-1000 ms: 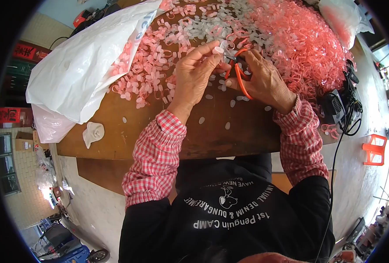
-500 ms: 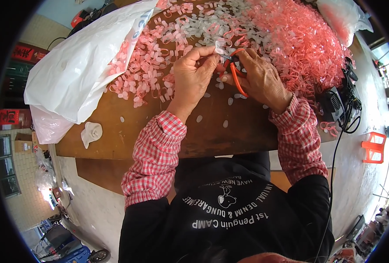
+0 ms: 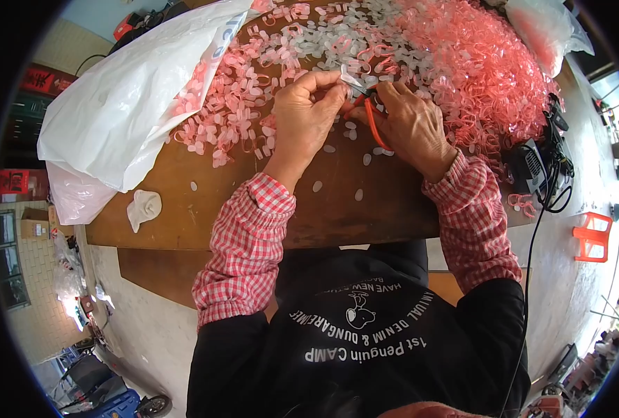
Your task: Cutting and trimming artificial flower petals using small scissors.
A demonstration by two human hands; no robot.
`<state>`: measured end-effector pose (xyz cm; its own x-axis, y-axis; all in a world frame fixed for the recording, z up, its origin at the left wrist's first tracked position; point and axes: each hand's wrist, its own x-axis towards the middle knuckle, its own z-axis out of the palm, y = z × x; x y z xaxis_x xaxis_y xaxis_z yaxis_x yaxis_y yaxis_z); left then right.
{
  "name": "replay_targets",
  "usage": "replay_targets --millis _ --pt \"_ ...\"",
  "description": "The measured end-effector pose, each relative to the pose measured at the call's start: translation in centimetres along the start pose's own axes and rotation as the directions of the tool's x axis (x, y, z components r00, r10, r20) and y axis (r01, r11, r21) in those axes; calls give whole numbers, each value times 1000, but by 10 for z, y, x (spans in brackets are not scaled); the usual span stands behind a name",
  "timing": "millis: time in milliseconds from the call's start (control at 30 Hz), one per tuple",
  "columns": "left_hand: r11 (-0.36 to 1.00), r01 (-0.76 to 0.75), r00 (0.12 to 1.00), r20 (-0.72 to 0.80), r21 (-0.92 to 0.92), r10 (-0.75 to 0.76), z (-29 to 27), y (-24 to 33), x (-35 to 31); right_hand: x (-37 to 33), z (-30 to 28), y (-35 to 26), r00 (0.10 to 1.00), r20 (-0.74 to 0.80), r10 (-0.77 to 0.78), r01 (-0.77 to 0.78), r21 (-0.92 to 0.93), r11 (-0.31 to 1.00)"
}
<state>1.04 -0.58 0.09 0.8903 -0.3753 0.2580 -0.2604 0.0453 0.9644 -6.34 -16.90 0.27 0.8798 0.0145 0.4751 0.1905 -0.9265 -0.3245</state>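
Over the brown table [image 3: 254, 223], my left hand [image 3: 304, 118] pinches a small whitish plastic piece [image 3: 347, 75] between thumb and fingertips. My right hand [image 3: 415, 127] is wrapped round orange-handled scissors [image 3: 374, 125], whose blades point at that piece, close to the left fingertips. Whether the blades touch it is too small to tell. Several pale oval bits [image 3: 329, 148] lie on the table just below my hands. Loose pink plastic pieces [image 3: 219, 118] spread beyond my left hand, and whitish ones [image 3: 330, 38] lie farther back.
A large heap of glossy pink loops [image 3: 477, 70] fills the far right. At the left lie a big white plastic bag [image 3: 135, 97] and a crumpled beige cloth [image 3: 144, 209]. A black device [image 3: 529, 164] with cables sits by the right edge. An orange stool [image 3: 592, 237] stands beyond.
My right hand has closed slightly and shifted a little to the left, bringing the scissor handles nearer each other. The left hand stays nearly in place, with the plastic piece tilted a bit.
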Motion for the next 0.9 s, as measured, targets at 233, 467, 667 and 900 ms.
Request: replay_targets --millis 233,467,667,900 --pt "951 128 992 15 -282 -129 3 -5 2 0 1 3 1000 -21 20 -20 12 1000" --pt "967 151 989 27 -203 -148 3 -2 0 1 -2 4 996 -80 -39 38 -14 999" --pt "964 185 983 28 -189 -183 2 0 0 0 5 5 998 -63 -13 12 -21 1000" --pt "824 209 966 -21 -527 -258 5 3 2 3 4 14 996 -17 83 -82 57 995"
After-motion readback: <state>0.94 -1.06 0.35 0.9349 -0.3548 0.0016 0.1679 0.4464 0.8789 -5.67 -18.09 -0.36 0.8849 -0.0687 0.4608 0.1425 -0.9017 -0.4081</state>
